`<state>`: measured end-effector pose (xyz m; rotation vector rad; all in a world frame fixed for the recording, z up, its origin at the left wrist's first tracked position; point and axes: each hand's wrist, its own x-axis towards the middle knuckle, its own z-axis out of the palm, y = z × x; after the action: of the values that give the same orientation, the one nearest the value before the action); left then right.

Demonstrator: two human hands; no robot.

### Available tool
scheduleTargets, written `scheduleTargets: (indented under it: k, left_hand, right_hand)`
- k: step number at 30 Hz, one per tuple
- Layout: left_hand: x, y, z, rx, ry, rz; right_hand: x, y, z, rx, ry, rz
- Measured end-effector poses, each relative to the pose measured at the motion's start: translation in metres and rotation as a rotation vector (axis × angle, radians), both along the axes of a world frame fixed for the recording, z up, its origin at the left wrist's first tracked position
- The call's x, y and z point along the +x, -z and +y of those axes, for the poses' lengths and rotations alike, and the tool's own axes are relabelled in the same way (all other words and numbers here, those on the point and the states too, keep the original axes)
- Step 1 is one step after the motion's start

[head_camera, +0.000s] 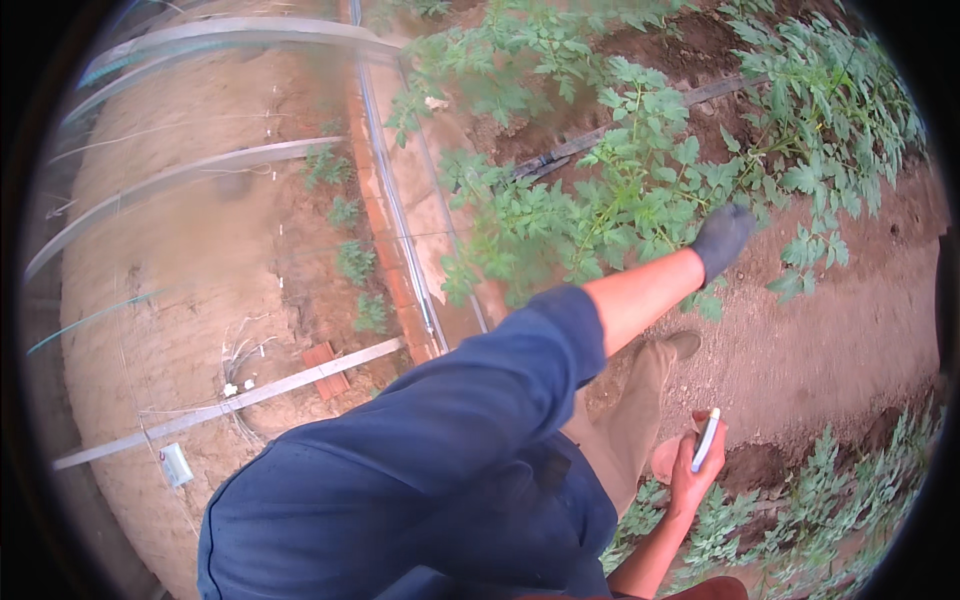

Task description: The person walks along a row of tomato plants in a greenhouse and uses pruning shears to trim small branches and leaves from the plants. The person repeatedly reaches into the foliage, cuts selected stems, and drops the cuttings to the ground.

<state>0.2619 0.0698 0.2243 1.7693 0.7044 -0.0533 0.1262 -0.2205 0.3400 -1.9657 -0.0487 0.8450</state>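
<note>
My left hand [724,238], in a dark glove, reaches in among the leaves of a tomato plant [637,187]. Its fingers point away from me and are partly blurred, so what they touch or hold is not plain. Lower down, my bare right hand [697,469] is closed around what looks like a small spray bottle [706,439]. A white-and-grey top shows above the fist, and a pinkish, see-through rounded body [664,459] shows beside it. The right hand is held over the soil path, apart from the plants.
More tomato plants [825,142] grow beyond my left hand, and another row [787,517] runs at the lower right. A black drip pipe [562,150] crosses the bed. Metal pipes [390,180] follow a brick edging. To the left stands an earthen wall [180,247] with curved ribs [187,169].
</note>
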Motion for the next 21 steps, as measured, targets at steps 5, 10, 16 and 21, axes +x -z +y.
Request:
scheduleTargets:
  k: [5,10,16,21]
  left_hand:
    - [0.011,0.075,0.091,-0.12,-0.559,0.143]
    - [-0.022,0.097,0.173,-0.438,-0.999,0.103]
    - [-0.026,0.077,0.191,-0.627,-0.976,0.284]
    - [-0.036,0.066,0.181,-0.839,-0.994,0.354]
  right_hand:
    - [0.032,0.0,-0.024,-0.046,0.056,0.023]
    - [0.077,-0.004,-0.014,-0.038,0.044,0.065]
    - [0.147,-0.011,0.032,0.008,-0.049,0.082]
    - [0.192,-0.016,0.064,0.035,-0.107,0.122]
